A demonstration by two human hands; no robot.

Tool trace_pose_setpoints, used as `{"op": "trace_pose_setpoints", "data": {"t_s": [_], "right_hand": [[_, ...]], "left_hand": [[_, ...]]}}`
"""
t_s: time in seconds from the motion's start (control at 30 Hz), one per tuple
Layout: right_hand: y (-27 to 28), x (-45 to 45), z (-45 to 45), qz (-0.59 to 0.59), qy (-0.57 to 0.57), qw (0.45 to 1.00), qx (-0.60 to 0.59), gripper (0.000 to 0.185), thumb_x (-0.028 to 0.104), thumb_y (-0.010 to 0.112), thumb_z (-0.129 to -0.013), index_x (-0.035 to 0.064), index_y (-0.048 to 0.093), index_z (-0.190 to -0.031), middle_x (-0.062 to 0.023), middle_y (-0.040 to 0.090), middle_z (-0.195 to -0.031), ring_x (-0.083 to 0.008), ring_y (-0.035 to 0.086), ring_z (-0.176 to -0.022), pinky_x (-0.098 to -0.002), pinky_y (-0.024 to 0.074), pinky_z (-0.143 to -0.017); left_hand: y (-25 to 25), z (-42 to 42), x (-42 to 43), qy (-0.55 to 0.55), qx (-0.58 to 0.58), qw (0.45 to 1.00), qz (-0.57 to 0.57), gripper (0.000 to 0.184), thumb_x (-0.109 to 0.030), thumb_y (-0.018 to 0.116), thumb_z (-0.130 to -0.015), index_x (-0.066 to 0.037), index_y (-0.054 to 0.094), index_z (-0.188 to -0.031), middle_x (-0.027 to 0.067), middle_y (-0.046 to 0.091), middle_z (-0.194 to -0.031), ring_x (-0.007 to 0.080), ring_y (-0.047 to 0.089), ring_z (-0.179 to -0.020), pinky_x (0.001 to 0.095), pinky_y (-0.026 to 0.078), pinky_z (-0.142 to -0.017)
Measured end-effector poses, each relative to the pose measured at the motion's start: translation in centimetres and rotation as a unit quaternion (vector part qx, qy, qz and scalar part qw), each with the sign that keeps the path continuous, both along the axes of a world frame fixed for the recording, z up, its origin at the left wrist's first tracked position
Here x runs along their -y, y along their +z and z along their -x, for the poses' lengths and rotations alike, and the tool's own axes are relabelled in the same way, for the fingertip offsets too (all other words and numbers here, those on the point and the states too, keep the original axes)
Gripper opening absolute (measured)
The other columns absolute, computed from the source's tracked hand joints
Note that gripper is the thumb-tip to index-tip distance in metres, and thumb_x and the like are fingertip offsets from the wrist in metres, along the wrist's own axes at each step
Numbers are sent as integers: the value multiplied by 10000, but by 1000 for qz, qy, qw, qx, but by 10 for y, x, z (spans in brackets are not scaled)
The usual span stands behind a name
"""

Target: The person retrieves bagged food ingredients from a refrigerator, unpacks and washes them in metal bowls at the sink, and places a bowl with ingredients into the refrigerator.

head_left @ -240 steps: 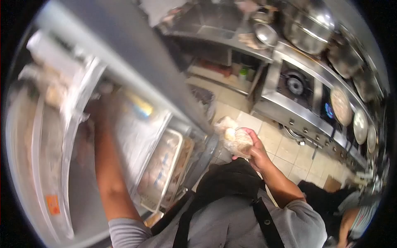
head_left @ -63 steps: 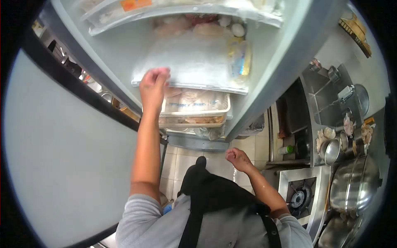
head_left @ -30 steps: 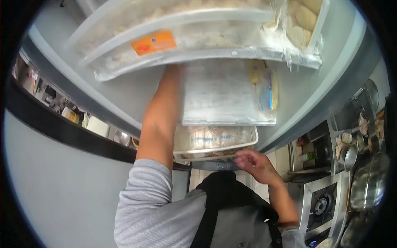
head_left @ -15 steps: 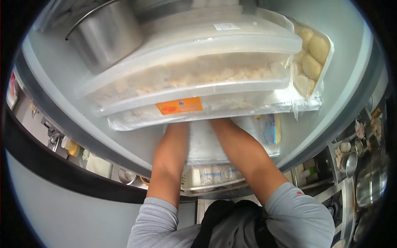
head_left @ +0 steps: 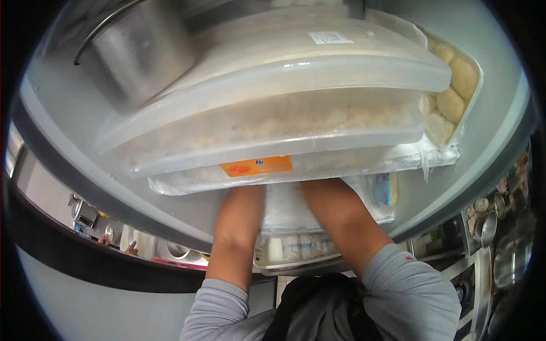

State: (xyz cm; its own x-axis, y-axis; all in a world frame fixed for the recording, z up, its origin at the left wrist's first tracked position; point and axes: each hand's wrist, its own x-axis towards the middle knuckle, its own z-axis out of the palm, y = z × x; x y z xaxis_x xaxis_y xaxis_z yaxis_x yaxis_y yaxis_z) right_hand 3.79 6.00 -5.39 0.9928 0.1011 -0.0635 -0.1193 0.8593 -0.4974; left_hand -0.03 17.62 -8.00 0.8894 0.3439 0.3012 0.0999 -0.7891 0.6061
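Both my forearms reach forward into a refrigerated compartment, under a stack of containers. My left and right hands are hidden beneath a plastic-wrapped tray (head_left: 199,181) that bears an orange label (head_left: 257,166). Resting on that tray is a large translucent plastic container (head_left: 273,128) with pale, lumpy contents blurred by its wall. A lid with a white sticker (head_left: 331,37) covers the container. Below my arms, a flat wrapped white package (head_left: 284,213) lies between them. Whether my fingers grip the tray cannot be seen.
At the upper left, a steel pot (head_left: 142,54) stands tilted in view beside the lid. A white tray (head_left: 476,94) of round tan pieces sits at right. Below is a white basket (head_left: 296,266) with wrapped packs. Another person's hand (head_left: 132,248) shows at a left counter.
The container stack appears larger, and lower in its middle and right part. My forearms shift slightly down. Another person's fingers have come into view at left.
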Motion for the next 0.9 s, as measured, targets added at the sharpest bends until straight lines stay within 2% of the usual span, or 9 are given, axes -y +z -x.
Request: {"op": "trace_pose_setpoints", "data": {"t_s": [0.67,0.9], "right_hand": [[2,0,2,64,27,997,-19,214,205,559,-911,48,537,-1054,-133,616,-900,-208,609,-666,-337,510,-530],[4,10,26,134,62,989,-28,211,204,556,-913,44,535,-1050,-138,616,-902,-209,608,-657,-340,510,-525]], "left_hand": [[16,4,-29,9,37,999,-33,478,-341,614,-847,-36,567,-1211,164,577,-1231,319,554,-1121,416,436,-949],[19,14,-46,14,51,997,-52,477,-339,617,-848,-33,567,-1211,169,575,-1228,323,553,-1120,419,435,-949]]}}
